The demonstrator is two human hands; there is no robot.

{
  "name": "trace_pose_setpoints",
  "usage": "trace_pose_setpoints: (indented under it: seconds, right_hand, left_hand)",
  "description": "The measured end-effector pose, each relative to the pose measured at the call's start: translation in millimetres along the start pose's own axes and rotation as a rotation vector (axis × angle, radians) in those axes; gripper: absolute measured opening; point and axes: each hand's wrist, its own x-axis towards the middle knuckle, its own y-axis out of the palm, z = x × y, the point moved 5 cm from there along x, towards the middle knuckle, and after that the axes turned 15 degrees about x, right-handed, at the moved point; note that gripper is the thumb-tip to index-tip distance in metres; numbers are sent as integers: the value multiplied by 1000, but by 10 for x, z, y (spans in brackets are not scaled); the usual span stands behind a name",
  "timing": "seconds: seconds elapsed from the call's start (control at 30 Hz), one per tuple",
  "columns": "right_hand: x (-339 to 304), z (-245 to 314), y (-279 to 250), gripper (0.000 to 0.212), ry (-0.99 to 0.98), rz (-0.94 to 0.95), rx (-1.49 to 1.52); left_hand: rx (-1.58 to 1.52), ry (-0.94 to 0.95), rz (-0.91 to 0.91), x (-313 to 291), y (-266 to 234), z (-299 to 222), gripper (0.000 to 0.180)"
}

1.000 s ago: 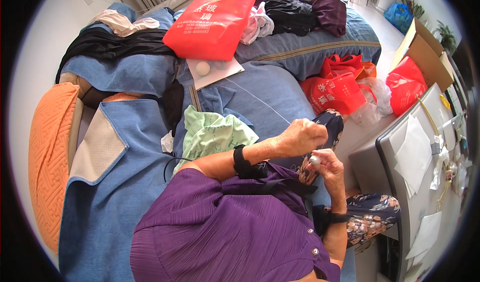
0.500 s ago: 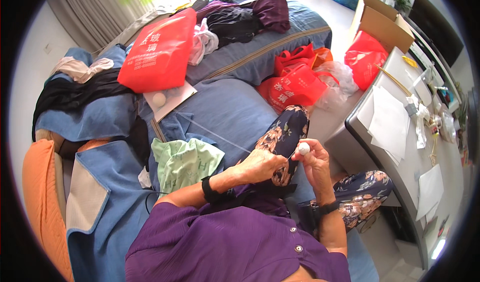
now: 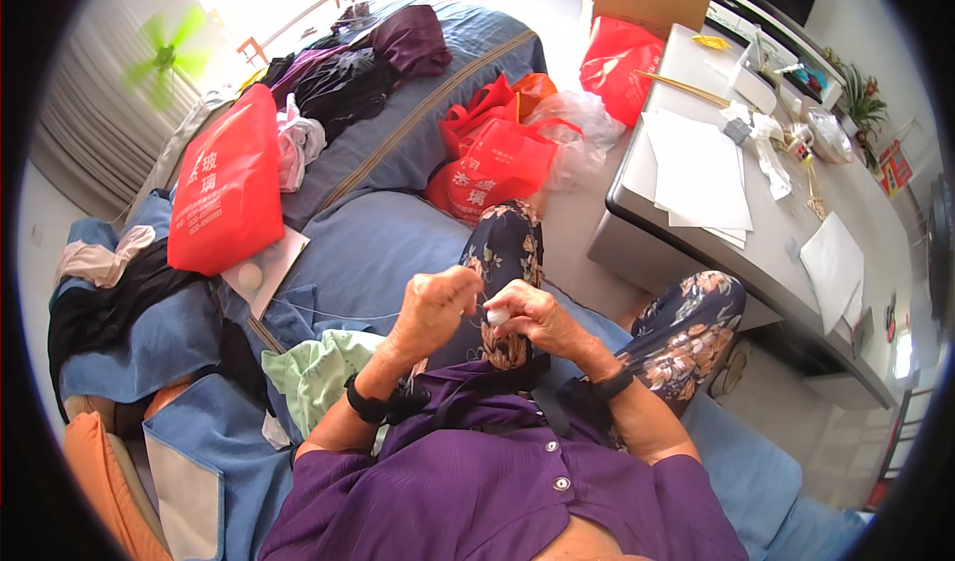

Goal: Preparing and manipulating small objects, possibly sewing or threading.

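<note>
Pinching is seen at both hands, which are held close together above the lap. The left hand (image 3: 438,307) is curled, with thumb and forefinger pressed together on a thin pale thread (image 3: 328,314) that runs off leftward over the blue sofa cover (image 3: 388,243). The right hand (image 3: 532,312) is closed around a small white object (image 3: 496,315), likely a little spool or ball of thread, nipped between the fingertips; its exact shape cannot be told. Dark wristbands are worn on both wrists.

The thread is judged to be almost weightless, limp and easily tangled or snapped by a sharp tug; it is best taken near its free end with the pads of thumb and forefinger, kept lightly taut. The white piece is judged to be light, firm and smooth enough to roll or slip, so a grip across its sides is called for rather than on the wound part.

Below the hands, floral trousers (image 3: 696,322) are seen over the knees, and a purple shirt nearer the camera. Beside the left forearm a pale green cloth (image 3: 313,372) lies crumpled on the sofa. Farther out, a red bag (image 3: 229,188) rests on piled clothes, more red bags (image 3: 492,158) stand on the floor, and a grey table (image 3: 637,218) bearing white paper sheets (image 3: 701,168) is set to the right.
</note>
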Motion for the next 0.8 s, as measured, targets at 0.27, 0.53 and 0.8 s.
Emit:
trace_pose_setpoints:
  seconds: [0.27, 0.53, 0.8]
  right_hand:
    - [-37, 135, 14, 44, 139, 28, 830]
    - [-38, 30, -187, 32, 117, -115, 958]
    - [-38, -66, -200, 28, 143, -248, 847]
  left_hand:
    - [57, -183, 74, -72, 267, 369, 14]
    - [117, -50, 231, -316, 437, 96, 11]
    - [263, 244, 177, -293, 322, -281, 6]
